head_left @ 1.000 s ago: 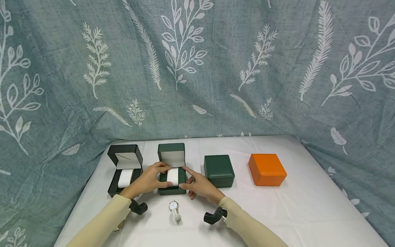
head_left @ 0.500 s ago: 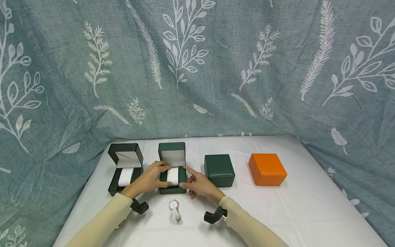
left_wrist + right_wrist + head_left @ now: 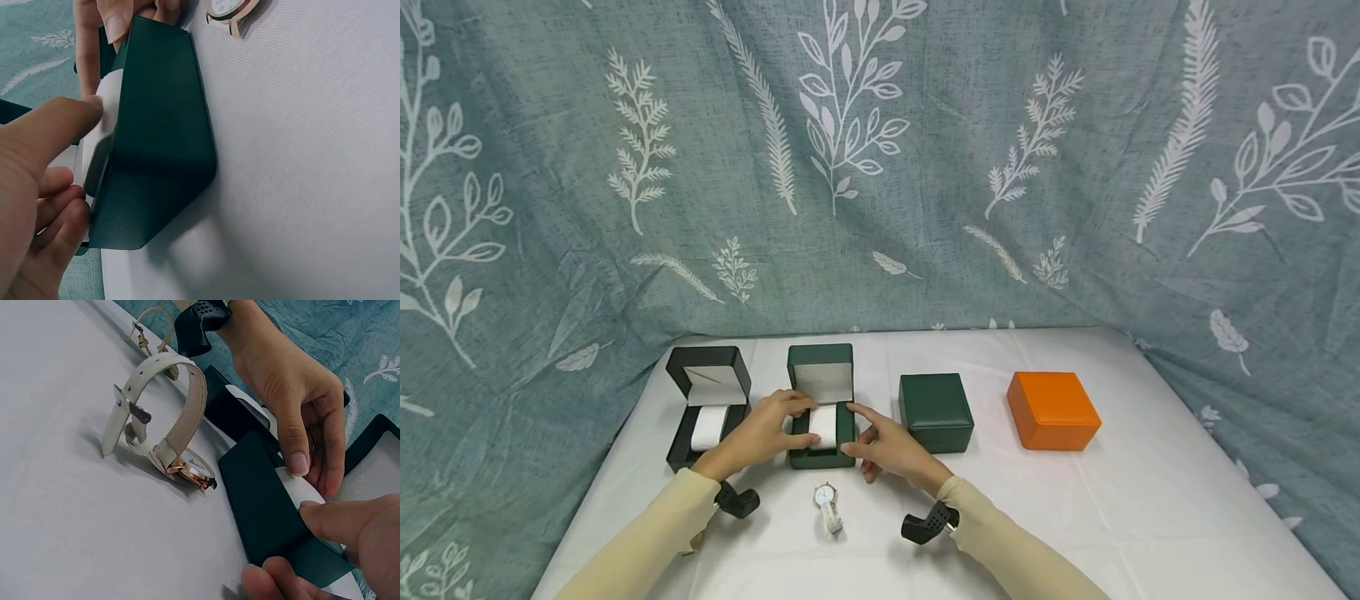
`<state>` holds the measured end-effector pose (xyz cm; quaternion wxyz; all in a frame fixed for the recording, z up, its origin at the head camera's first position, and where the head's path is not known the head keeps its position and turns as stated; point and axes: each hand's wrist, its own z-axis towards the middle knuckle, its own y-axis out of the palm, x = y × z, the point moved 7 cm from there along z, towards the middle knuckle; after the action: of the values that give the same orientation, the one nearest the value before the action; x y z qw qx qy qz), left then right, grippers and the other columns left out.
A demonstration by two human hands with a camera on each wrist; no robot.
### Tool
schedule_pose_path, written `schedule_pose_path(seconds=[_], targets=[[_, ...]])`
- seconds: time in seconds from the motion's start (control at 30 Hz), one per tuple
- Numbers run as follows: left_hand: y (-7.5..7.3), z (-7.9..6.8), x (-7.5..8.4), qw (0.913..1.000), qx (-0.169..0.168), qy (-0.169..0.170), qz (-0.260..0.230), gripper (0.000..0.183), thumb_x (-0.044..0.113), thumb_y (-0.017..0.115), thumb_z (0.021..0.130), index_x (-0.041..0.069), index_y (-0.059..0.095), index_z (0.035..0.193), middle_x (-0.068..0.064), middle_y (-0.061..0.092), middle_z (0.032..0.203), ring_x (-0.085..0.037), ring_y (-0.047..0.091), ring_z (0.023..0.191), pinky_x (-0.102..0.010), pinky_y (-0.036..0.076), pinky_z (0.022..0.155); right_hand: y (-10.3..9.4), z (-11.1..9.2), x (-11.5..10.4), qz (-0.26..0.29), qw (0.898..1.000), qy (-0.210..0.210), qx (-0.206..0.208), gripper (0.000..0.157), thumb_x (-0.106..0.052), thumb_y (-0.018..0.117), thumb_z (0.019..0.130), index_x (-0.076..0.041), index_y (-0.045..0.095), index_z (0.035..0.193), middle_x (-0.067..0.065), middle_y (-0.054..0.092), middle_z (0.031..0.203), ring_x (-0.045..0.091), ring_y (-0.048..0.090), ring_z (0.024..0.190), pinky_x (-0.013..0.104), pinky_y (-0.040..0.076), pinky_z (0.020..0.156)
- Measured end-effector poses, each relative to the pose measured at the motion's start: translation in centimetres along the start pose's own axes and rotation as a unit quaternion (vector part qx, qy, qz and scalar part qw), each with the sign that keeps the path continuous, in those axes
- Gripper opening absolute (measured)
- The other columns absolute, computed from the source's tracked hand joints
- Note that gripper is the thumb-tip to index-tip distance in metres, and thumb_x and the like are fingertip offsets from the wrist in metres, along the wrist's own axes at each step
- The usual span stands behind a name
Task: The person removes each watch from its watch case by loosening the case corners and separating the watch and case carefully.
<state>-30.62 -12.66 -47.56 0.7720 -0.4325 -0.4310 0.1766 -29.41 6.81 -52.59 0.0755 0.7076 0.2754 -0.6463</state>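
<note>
On the white-clothed worktop (image 3: 1045, 508), the open green box (image 3: 820, 459) stands left of centre; the right hand (image 3: 891, 450) has thumb and forefinger spread at its right edge, gripping or not I can't tell, and should brace it. The left hand's (image 3: 763, 429) fingers pinch the white cushion (image 3: 823, 427) inside, best moved level, without twisting, well clear of the watch (image 3: 827, 505) on the near side.

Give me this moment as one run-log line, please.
left hand: pinches white cushion | right hand: holds right side of open green box | watch: on tablecloth | further right: closed green box, orange box
</note>
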Motion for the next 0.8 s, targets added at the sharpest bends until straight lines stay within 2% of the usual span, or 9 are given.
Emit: schedule_pose_path(seconds=[0.3,0.57,0.7,0.8], targets=[[-0.5,0.3,1.0,0.9990,0.016,0.029,-0.030,0.039,0.029,0.078,0.095,0.003,0.072,0.123,-0.006,0.070,0.108,-0.019,0.066,0.093,-0.039,0.057,0.082,-0.2,-1.5,-0.9,-0.010,1.000,-0.009,-0.011,0.071,-0.027,0.076,0.096,-0.025,0.041,0.158,0.015,0.061,0.107,0.026,0.068,0.071,0.044,0.060,0.064],[-0.5,0.7,2.6,0.9972,0.026,0.057,-0.041,0.036,0.026,0.077,0.096,0.004,0.073,0.123,-0.003,0.072,0.104,-0.009,0.066,0.081,-0.031,0.056,0.071,-1.3,-2.7,-1.8,-0.048,0.999,-0.022,-0.006,0.065,-0.031,0.074,0.097,-0.021,0.047,0.155,0.009,0.065,0.108,0.034,0.071,0.081,0.045,0.059,0.069],[-0.4,1.1,3.4,0.9961,0.029,0.059,-0.058,0.036,0.024,0.078,0.095,0.002,0.073,0.123,-0.005,0.073,0.102,-0.009,0.067,0.080,-0.031,0.057,0.071,-1.9,-3.3,-2.4,-0.042,0.999,-0.033,-0.009,0.062,-0.028,0.073,0.098,-0.019,0.048,0.154,0.010,0.064,0.108,0.041,0.070,0.087,0.047,0.059,0.073],[-0.2,1.4,4.0,0.9951,0.027,0.063,-0.071,0.036,0.023,0.079,0.093,0.003,0.072,0.123,-0.009,0.073,0.103,-0.011,0.068,0.081,-0.033,0.058,0.072,-2.3,-3.8,-2.6,-0.035,0.999,-0.034,-0.011,0.058,-0.029,0.073,0.098,-0.022,0.051,0.151,0.010,0.064,0.109,0.044,0.069,0.088,0.050,0.059,0.074]])
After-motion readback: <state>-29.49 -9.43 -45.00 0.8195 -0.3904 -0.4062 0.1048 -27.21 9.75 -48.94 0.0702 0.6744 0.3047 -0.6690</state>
